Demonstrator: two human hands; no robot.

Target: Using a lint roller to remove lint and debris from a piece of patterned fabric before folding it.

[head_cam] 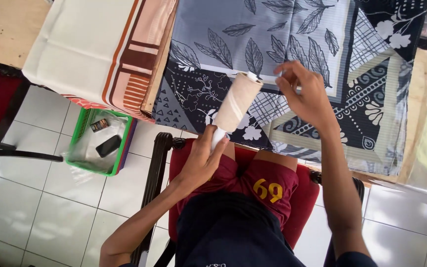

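Roll (237, 103) gripped at lower end by left hand (201, 160) — long axis slants up-right toward right hand (305, 94); right hand half-open just beyond top end, fingertips pinched, contents unclear.

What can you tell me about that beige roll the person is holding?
The roll is a beige cylinder, seemingly cardboard or wrapped paper, with a white core or handle poking out at both ends. It tilts, top end up and to the right, over the edge of the patterned cloth. The left hand grips its lower white end. The right hand is at its top end with fingers spread; whether it touches the roll is unclear.
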